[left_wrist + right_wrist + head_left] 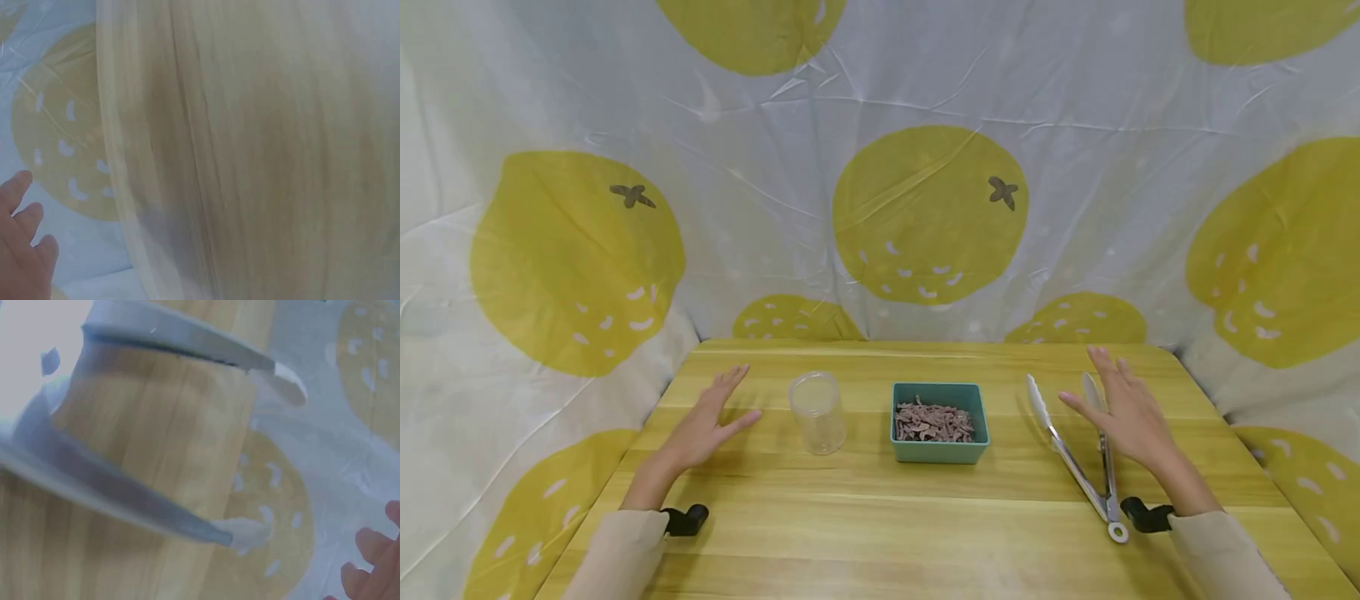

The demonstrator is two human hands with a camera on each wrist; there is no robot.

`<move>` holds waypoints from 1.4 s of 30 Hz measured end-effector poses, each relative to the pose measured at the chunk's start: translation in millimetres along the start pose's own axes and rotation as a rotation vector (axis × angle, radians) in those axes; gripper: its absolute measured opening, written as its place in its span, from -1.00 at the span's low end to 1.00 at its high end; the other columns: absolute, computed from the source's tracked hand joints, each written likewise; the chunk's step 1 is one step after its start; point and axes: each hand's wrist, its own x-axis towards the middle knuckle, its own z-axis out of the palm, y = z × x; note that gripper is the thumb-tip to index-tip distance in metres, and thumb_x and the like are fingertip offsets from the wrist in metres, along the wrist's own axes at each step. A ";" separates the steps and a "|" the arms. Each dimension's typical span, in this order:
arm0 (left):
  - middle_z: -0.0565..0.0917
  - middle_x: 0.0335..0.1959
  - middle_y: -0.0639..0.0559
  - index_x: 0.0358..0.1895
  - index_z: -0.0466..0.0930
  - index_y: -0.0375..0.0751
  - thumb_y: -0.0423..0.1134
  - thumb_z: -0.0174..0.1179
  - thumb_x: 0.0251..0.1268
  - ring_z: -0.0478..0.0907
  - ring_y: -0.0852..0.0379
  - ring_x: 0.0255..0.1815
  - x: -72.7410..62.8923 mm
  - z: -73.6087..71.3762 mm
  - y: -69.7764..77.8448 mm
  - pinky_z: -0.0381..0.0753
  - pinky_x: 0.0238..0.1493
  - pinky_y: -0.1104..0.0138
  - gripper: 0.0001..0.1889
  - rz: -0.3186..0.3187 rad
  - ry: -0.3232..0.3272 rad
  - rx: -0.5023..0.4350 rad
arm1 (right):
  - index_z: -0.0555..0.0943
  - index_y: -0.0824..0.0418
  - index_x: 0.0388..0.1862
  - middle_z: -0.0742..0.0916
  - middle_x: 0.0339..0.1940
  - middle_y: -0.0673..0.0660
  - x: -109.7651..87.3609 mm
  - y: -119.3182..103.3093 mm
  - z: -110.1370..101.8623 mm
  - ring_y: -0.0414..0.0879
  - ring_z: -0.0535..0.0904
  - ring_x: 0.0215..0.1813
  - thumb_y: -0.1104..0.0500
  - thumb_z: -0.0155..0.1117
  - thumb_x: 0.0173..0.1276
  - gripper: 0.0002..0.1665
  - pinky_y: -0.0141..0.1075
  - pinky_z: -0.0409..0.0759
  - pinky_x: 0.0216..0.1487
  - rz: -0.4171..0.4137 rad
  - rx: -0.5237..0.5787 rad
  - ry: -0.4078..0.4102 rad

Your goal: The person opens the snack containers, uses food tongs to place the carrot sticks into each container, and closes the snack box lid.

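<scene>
To the left in the head view, my left hand (703, 425) is held over the table with fingers extended and thumb apart, nothing in it. Nearest to it stands a clear, see-through jar (818, 414), upright. A teal rectangular container (940, 452) in the middle holds a heap of brownish shredded strips (934, 422). On the right, my right hand (1123, 417) hovers above metal tongs (1075, 471), fingers spread and holding nothing. The tongs lie spread apart, their pale tips toward the back; the hand hides part of one arm. In the right wrist view both tong arms (169, 331) show large.
The wooden table (850, 533) ends at a back edge against a hanging cloth (760, 208) printed with yellow fruit, which also runs along both sides. A black wrist mount (687, 521) sits at the left cuff, another mount (1146, 515) at the right.
</scene>
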 end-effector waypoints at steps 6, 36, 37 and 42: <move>-0.08 0.62 -0.14 0.63 -0.13 0.03 0.01 0.17 0.46 -0.28 -0.31 0.58 -0.8 4.0 4.8 -0.15 0.34 -0.45 -0.16 0.025 -0.005 -0.100 | -0.20 0.02 0.67 -0.04 0.64 0.25 4.3 -16.0 1.7 0.36 -0.23 0.58 -0.23 0.16 0.48 0.06 0.51 -0.12 0.32 -0.028 0.047 -0.016; 0.06 0.55 -0.36 0.62 -0.14 -0.14 -0.32 0.31 0.32 -0.03 -0.40 0.53 1.2 55.1 32.4 -0.03 0.42 -0.31 -0.05 0.070 -0.072 -0.607 | 0.06 -0.04 0.63 0.24 0.58 0.21 20.2 -95.3 42.1 0.30 0.26 0.46 -0.24 0.31 0.36 0.01 0.27 0.33 0.32 -0.088 0.312 -0.062; 0.08 0.54 -0.36 0.62 -0.13 -0.13 -0.33 0.32 0.31 -0.01 -0.40 0.52 2.0 56.2 33.2 -0.02 0.42 -0.29 -0.05 0.067 -0.069 -0.607 | 0.07 -0.04 0.63 0.24 0.58 0.19 21.1 -97.4 43.2 0.29 0.25 0.47 -0.23 0.32 0.36 0.01 0.25 0.32 0.34 -0.090 0.336 -0.068; 0.11 0.54 -0.33 0.61 -0.08 -0.15 -0.32 0.37 0.26 0.04 -0.38 0.51 7.2 60.8 38.2 0.06 0.42 -0.25 -0.04 0.049 -0.067 -0.603 | 0.11 0.00 0.61 0.29 0.56 0.19 27.7 -108.9 49.7 0.26 0.22 0.50 -0.18 0.35 0.36 -0.02 0.16 0.27 0.42 -0.115 0.440 -0.095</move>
